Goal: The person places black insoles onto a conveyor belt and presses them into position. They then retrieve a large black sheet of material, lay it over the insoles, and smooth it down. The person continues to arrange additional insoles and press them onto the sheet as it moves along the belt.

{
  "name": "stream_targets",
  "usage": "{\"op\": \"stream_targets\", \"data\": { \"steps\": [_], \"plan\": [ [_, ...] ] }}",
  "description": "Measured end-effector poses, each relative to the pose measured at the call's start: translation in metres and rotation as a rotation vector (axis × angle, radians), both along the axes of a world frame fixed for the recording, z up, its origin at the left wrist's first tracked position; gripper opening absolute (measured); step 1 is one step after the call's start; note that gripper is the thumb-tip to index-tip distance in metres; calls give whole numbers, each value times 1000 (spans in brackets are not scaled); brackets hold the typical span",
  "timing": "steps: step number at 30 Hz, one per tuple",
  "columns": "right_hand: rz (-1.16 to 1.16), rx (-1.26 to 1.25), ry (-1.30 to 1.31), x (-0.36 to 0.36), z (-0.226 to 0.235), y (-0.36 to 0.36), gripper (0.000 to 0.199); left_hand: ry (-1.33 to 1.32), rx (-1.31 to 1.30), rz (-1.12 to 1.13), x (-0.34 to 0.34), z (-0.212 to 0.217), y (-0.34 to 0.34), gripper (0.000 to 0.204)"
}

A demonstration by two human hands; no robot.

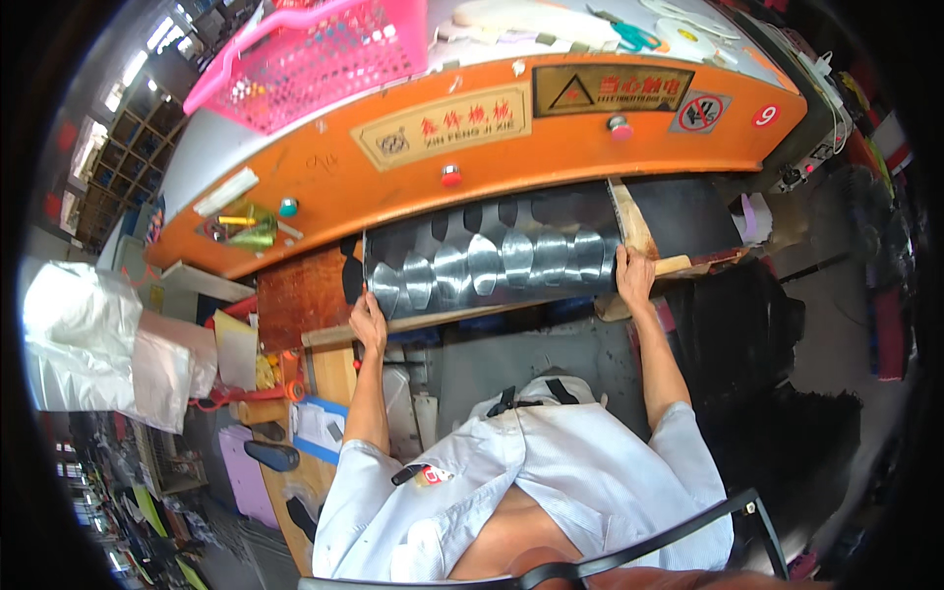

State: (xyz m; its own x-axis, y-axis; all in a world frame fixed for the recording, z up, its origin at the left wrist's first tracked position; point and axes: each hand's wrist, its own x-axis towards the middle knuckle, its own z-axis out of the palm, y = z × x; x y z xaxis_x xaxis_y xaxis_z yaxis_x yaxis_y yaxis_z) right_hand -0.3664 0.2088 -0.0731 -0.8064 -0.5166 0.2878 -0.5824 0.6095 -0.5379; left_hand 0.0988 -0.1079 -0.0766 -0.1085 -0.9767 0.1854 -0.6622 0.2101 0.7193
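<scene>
A dark, glossy panel (442, 300) lies across the bed of an orange machine, with a row of shiny, tapered, sole-like shapes (483, 264) on it. Dark cut-out-like shapes (473, 218) show behind that row. At the panel's near left corner, the fingers of my left hand (369, 323) are closed on its edge. My right hand (636, 276) grips the near right corner, beside a thin pale strip and a tan wooden piece (637, 224). The undersides of both grips are hidden.
The orange machine front (580, 143) carries a red button (450, 176), a green button (288, 207) and signs. On top stand a pink basket (324, 59) and teal-handled scissors (637, 37). Black sheet material (733, 334) hangs at right; plastic-wrapped bundles (84, 329) stand at left.
</scene>
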Motion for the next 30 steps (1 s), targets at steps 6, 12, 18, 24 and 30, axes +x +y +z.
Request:
{"op": "stream_targets", "data": {
  "steps": [6, 12, 18, 24, 30],
  "plan": [
    [-85, -72, -212, 30, -7, 43, 46, 48, -21, 9, 30, -14, 48, 41],
    [-76, -331, 37, 77, 48, -2, 38, -35, -283, -60, 13, 26, 93, 35],
    [303, 90, -22, 184, 53, -158, 85, -42, -249, -572, -133, 49, 65, 51],
    [271, -113, -191, 200, 35, -140, 72, -208, -52, -670, -150, 24, 83, 52],
    [127, -545, -1171, 156, 50, -113, 64, -328, -96, -661, -141, 20, 91, 64]
  ]
}}
